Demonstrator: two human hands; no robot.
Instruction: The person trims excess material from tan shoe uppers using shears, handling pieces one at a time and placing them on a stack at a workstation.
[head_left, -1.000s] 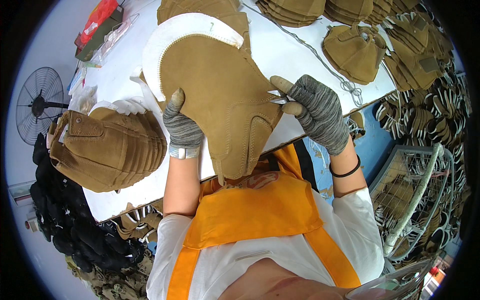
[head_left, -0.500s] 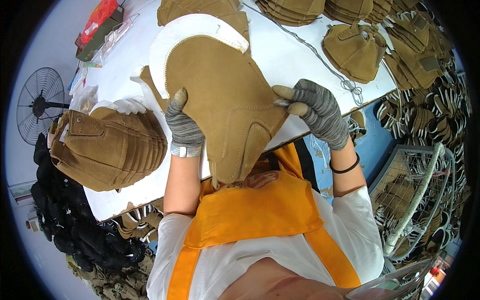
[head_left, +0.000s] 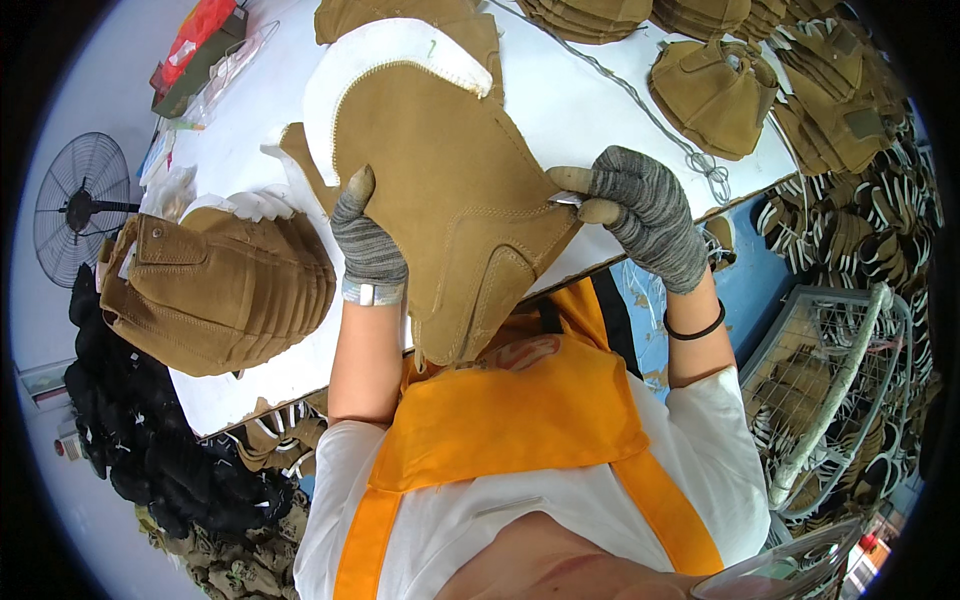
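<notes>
A brown suede-like shoe upper point(head_left: 430, 170), with a stitched white band point(head_left: 325, 85) along its far curved edge, is held up above the table's near edge. My left hand point(head_left: 370, 240), in a grey knit glove with bare fingertips, grips its left side, thumb on top and the other fingers hidden beneath. At the right corner, my right hand point(head_left: 650, 215), gloved alike, closes its thumb and a finger in a pinch; a small pale, shiny bit shows between them, too small to name. Left of my left hand stands a row of nested brown uppers point(head_left: 225, 295).
The white table point(head_left: 545, 110) carries more stacked uppers point(head_left: 585, 18) at the back and one upper point(head_left: 715, 95) at right, beside a grey cord point(head_left: 640, 105). A wire cart point(head_left: 800, 390) of shoe parts stands right, a fan point(head_left: 80, 210) left, black items point(head_left: 150, 430) below it.
The upper has tilted slightly, with its lower end a little higher. My right hand has turned slightly at the corner, and the shiny bit shows more clearly. My left grip stays the same.
</notes>
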